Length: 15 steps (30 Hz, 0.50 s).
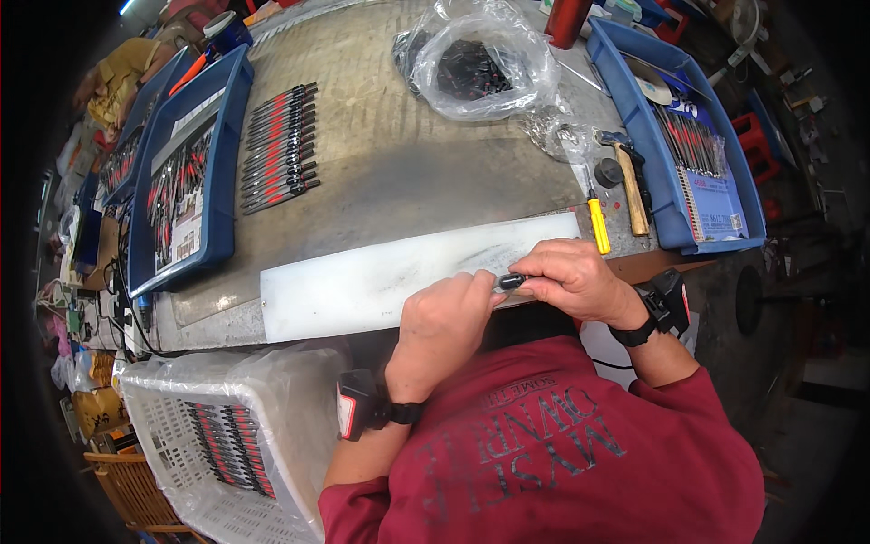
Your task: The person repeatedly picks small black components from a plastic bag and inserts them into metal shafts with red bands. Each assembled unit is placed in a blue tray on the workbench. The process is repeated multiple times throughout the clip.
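Both my hands meet over the near edge of a long white board [353,286] on the workbench. Between them is a small slim piece with a rounded black end [512,281] and a greyish part beside it; its exact kind is hidden by the fingers. My left hand [444,317] is closed round its left part. Thumb and fingers of my right hand [575,279] pinch the black end. Farther off to the left on the bench lies a neat row of slim red, black and silver tools [279,150].
A blue tray [237,181] with similar tools stands left, another blue tray [716,109] right. Near the right tray lie a hammer [632,190] and a yellow-handled screwdriver [598,222]. A plastic bag [535,86] of black parts sits at the back; a white crate [304,453] holds tools lower left.
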Motion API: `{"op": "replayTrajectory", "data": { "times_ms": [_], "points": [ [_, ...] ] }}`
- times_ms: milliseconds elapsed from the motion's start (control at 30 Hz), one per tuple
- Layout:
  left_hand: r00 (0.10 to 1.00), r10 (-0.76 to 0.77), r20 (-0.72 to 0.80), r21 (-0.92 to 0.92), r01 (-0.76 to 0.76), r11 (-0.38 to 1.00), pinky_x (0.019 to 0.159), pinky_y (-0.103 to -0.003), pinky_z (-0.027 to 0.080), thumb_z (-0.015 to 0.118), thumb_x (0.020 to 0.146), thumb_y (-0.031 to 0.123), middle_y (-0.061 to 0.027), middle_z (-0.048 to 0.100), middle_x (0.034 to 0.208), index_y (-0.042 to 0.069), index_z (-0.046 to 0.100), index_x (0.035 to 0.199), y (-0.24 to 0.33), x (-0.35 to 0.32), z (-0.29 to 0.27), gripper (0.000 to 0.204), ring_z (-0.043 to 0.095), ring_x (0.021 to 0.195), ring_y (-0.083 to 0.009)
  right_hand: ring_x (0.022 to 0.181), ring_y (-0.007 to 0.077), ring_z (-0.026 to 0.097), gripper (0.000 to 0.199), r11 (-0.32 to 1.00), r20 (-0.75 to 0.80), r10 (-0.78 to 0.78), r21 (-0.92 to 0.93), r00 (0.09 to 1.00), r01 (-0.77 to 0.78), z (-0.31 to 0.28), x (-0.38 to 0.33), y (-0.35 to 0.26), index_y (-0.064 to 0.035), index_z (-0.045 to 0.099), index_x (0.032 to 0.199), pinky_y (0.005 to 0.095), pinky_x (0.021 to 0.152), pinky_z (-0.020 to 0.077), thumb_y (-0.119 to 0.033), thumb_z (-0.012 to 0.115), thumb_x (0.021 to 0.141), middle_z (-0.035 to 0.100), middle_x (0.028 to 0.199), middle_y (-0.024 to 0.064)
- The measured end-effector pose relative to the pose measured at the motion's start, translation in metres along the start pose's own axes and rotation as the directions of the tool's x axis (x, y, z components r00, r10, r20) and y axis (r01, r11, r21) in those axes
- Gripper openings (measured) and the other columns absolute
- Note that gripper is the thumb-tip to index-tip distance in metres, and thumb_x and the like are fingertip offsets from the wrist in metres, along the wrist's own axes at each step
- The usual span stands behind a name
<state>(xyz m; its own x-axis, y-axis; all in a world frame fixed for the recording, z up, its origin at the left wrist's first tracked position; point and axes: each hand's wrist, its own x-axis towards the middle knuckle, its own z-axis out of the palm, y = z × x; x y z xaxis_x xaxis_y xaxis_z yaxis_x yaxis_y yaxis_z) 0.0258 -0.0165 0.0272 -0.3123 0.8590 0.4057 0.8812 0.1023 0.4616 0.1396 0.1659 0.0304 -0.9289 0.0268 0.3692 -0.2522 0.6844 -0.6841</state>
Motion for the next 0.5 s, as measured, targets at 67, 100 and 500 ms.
{"op": "replayTrajectory", "data": {
  "times_ms": [67, 100, 500],
  "points": [
    [1.000, 0.006, 0.004, 0.020, -0.006, 1.000, 0.049, -0.037, 0.044, 0.068, 0.080, 0.014, -0.0082, 0.051, 0.067, 0.005, 0.056, 0.095, 0.0008, 0.0001, 0.0002, 0.021, 0.055, 0.056, -0.0272, 0.071, 0.0316, 0.062, 0.018, 1.000, -0.016, -0.020, -0.019, 1.000, 0.020, 0.0005, 0.0005, -0.0004, -0.0008, 0.066, 0.090, 0.0377, 0.063, 0.0496, -0.009, 0.072, 0.074, 0.064, 0.078, 0.0137],
    [1.000, 0.006, 0.002, 0.019, -0.006, 1.000, 0.049, -0.037, 0.044, 0.068, 0.080, 0.014, -0.0083, 0.051, 0.067, 0.005, 0.056, 0.095, 0.0014, 0.0000, 0.0003, 0.021, 0.055, 0.056, -0.0270, 0.070, 0.0315, 0.062, 0.019, 1.000, -0.023, -0.027, -0.016, 0.999, 0.026, 0.0010, 0.0010, -0.0008, -0.0009, 0.066, 0.089, 0.0378, 0.063, 0.0497, -0.009, 0.073, 0.074, 0.064, 0.078, 0.0136],
    [0.998, 0.058, -0.038, 0.037, -0.057, 0.998, 0.047, -0.035, 0.043, 0.061, 0.085, 0.018, -0.0061, 0.047, 0.065, 0.007, 0.051, 0.083, 0.0041, 0.0001, 0.0020, 0.016, 0.053, 0.055, -0.0220, 0.067, 0.0302, 0.062, 0.018, 0.997, 0.037, -0.074, 0.000, 0.997, 0.074, -0.0013, 0.0020, -0.0006, -0.0009, 0.066, 0.089, 0.0368, 0.062, 0.0496, -0.010, 0.073, 0.075, 0.064, 0.075, 0.0122]
  ]
}}
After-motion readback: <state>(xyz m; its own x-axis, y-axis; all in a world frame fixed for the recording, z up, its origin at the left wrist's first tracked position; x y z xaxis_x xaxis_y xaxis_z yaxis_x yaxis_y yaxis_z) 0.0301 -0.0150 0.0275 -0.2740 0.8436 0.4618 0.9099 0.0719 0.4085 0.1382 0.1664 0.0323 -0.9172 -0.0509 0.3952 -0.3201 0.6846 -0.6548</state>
